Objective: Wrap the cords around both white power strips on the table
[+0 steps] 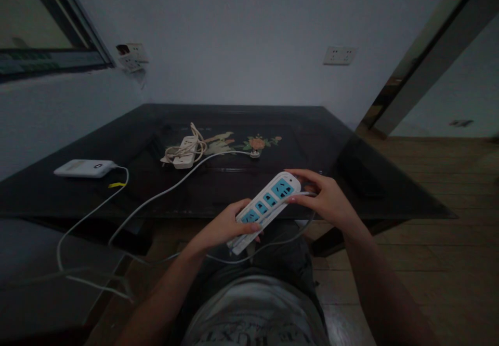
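Above my lap, at the near edge of the table, I hold a white power strip [266, 204] with blue socket faces, tilted up to the right. My left hand [230, 225] wraps round its lower end, thumb on top. At the upper end, my right hand [322, 193] pinches the strip's side and the white cord [305, 194] where it comes out. The cord loops down under the strip and off to the left. A plug [254, 154] on a white cord lies on the table near a printed flower.
The dark glossy table [234, 190] also carries a second white power strip [186, 152] with its cord bundled round it, and a white flat device [84, 168] with a cable. Wall sockets [339, 55] sit behind, and others [132, 56] in the left corner.
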`<act>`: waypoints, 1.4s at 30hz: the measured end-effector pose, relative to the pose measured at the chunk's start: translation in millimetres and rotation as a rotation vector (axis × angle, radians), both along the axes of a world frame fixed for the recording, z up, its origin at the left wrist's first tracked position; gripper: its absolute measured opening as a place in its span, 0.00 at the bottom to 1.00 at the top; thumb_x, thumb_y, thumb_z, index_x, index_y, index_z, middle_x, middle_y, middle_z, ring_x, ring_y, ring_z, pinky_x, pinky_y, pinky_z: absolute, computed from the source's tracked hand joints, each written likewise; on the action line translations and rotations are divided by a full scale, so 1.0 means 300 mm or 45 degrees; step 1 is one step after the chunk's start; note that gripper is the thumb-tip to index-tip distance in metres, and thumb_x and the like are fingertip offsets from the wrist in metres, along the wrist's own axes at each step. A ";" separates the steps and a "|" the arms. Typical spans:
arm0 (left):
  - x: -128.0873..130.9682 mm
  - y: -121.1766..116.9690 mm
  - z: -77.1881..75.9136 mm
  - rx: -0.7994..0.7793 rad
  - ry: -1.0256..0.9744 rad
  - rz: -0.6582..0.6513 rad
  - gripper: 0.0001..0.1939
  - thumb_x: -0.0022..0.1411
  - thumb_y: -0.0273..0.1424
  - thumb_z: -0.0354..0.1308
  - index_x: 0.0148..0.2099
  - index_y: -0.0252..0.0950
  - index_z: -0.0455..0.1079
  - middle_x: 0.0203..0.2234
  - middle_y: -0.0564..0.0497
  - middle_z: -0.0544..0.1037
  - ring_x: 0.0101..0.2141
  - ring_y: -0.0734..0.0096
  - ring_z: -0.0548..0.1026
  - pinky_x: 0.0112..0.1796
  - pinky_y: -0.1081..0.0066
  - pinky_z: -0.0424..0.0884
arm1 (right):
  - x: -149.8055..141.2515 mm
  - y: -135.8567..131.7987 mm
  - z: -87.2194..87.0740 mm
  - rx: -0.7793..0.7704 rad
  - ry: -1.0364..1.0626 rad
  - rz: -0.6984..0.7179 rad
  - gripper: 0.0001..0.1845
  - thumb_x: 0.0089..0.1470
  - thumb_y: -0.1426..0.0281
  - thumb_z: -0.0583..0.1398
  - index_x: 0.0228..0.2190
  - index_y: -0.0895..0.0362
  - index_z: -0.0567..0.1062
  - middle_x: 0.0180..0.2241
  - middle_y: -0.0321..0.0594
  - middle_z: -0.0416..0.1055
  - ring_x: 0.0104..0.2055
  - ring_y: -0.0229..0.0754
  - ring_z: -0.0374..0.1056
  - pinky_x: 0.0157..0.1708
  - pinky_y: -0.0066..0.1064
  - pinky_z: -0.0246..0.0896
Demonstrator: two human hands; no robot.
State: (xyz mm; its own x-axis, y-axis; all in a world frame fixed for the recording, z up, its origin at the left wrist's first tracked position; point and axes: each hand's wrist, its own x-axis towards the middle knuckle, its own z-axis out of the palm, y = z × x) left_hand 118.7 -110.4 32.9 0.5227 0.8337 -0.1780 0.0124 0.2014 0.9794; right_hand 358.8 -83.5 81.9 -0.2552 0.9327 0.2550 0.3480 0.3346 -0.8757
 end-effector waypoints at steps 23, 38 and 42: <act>-0.055 -0.001 0.052 0.198 0.315 0.093 0.22 0.51 0.39 0.63 0.46 0.33 0.67 0.34 0.49 0.77 0.31 0.66 0.76 0.33 0.69 0.71 | 0.135 0.045 0.021 0.251 -0.374 0.131 0.08 0.49 0.64 0.64 0.27 0.57 0.77 0.25 0.37 0.72 0.28 0.38 0.67 0.28 0.26 0.60; -0.002 -0.080 0.166 0.691 0.689 -0.223 0.18 0.53 0.41 0.63 0.42 0.36 0.69 0.29 0.56 0.72 0.28 0.75 0.68 0.27 0.78 0.61 | -0.004 0.105 0.109 -0.048 0.225 0.277 0.08 0.39 0.65 0.68 0.22 0.57 0.79 0.23 0.36 0.73 0.26 0.36 0.66 0.27 0.26 0.58; 0.012 -0.100 0.189 0.744 0.732 -0.245 0.19 0.52 0.42 0.63 0.43 0.36 0.70 0.31 0.55 0.75 0.30 0.73 0.71 0.30 0.76 0.63 | -0.039 0.117 0.064 -0.294 0.282 0.369 0.12 0.38 0.63 0.69 0.21 0.59 0.77 0.15 0.31 0.64 0.18 0.30 0.54 0.18 0.23 0.46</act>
State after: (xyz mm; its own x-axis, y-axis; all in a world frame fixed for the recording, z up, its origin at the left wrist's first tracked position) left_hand 122.3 -140.5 89.6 0.6249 0.7802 -0.0272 0.5235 -0.3929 0.7561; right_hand 347.1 -48.5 101.2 -0.4778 0.8694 0.1259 0.0639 0.1774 -0.9821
